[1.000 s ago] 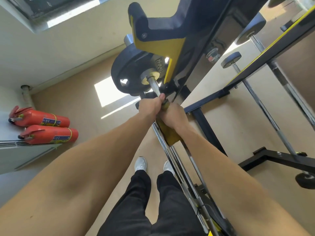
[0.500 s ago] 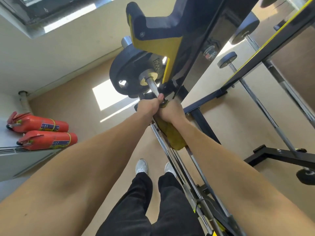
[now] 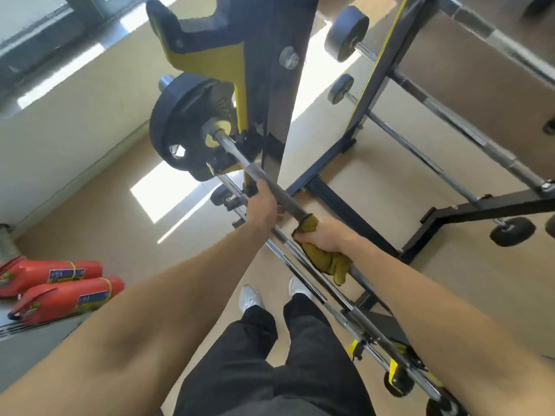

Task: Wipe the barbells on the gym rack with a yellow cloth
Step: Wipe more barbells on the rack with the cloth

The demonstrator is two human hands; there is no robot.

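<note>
A: Right hand?
B: Curled round the cloth, cloth wrapped about the bar. Fingers closed tight over the yellow folds; a loose tail hanging below the wrist.

A: Left hand?
B: Farther up the same bar, nearer the plate. Back of the hand toward the camera, thumb up along the shaft, fingers tucked behind (cannot tell how tightly wrapped, nor whether round this bar or the chrome one just beneath).

A: Bar itself?
B: Slanting from the black plate at upper left down toward lower right, resting on the rack. Yellow collar at the plate's hub. Bare dark steel between the two hands.

A: Anything held by the rack besides?
B: More bars stacked just under the gripped one, chrome, running parallel. Off to the right, further bars with small black end weights, propped on a black frame with yellow edging. Yellow pad on the upright above the plate.

A: Containers?
B: Only two red extinguishers, lying side by side at lower left, each with a yellow band and a label. Contents not visible.

A: Below?
B: Black trousers, white shoes on a tan floor, a bright patch of sun by the plate.
</note>
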